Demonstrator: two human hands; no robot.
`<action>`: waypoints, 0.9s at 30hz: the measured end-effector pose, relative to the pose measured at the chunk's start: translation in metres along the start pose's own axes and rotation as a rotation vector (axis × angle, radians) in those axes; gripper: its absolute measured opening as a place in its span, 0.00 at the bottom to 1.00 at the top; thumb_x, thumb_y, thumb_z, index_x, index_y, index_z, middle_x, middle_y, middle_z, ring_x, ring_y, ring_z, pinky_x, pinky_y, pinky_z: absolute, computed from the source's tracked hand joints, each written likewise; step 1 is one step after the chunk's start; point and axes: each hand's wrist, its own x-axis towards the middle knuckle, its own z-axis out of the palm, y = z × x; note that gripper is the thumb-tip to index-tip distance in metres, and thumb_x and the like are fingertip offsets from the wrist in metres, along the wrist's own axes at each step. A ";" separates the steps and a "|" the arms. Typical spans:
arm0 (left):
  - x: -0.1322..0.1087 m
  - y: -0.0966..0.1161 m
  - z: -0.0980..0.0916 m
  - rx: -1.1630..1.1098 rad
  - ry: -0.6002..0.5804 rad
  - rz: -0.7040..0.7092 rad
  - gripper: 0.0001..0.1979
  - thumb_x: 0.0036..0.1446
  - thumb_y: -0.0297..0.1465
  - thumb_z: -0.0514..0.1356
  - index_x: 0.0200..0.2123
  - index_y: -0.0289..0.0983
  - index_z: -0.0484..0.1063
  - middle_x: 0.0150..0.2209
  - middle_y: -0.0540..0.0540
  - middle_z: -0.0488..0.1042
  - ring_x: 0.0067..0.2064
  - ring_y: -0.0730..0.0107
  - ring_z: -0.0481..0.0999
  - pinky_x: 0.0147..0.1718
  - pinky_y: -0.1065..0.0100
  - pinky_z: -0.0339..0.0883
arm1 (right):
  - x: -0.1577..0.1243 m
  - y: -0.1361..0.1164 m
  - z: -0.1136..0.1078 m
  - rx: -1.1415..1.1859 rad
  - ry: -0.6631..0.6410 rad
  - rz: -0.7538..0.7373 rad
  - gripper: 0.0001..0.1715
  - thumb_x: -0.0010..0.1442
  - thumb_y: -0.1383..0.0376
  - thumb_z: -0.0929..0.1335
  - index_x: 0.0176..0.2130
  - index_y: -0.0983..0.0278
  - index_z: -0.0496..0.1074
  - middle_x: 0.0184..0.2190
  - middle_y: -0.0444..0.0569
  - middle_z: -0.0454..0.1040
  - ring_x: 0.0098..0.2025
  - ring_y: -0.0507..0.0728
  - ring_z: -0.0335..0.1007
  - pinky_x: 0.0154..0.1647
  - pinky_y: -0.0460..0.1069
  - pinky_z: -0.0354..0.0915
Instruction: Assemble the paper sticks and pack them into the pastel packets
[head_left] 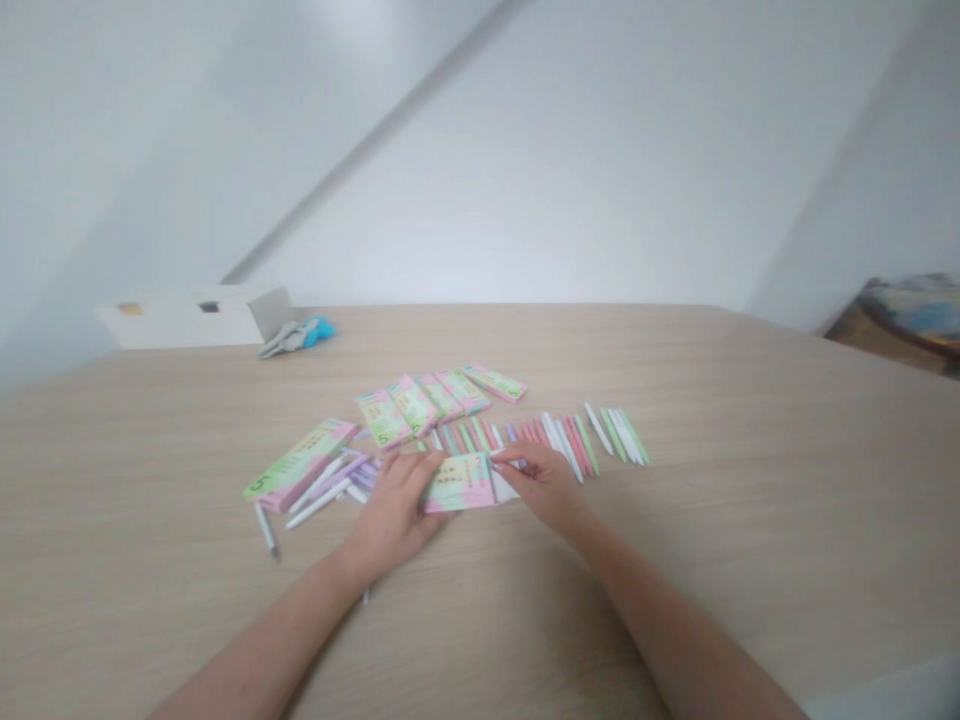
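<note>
A pink and green pen box (461,484) lies flat, lettered on top, with its right end open and a white flap (505,487) sticking out. My left hand (397,500) grips the box's left side, fingers over the top and thumb at the near edge. My right hand (544,485) pinches at the open end. Whatever is between its fingertips is too small and blurred to make out. Just behind both hands runs a row of pink, green, white and purple pens (566,440). A loose pile of white and purple pens (337,483) lies left of my left hand.
Several similar flat boxes (412,405) lie fanned out behind the pens. A thicker box (304,462) stands at the left, near a single pen (266,530). Farther back are a white box (187,320) and a grey and blue cloth-like item (298,335) by the wall.
</note>
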 end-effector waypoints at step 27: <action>0.001 0.002 -0.001 0.009 -0.030 0.015 0.29 0.52 0.33 0.60 0.57 0.38 0.55 0.52 0.38 0.65 0.54 0.52 0.62 0.56 0.48 0.50 | 0.002 -0.007 -0.004 -0.040 -0.092 0.109 0.05 0.55 0.67 0.66 0.33 0.61 0.73 0.29 0.45 0.75 0.28 0.52 0.69 0.27 0.45 0.62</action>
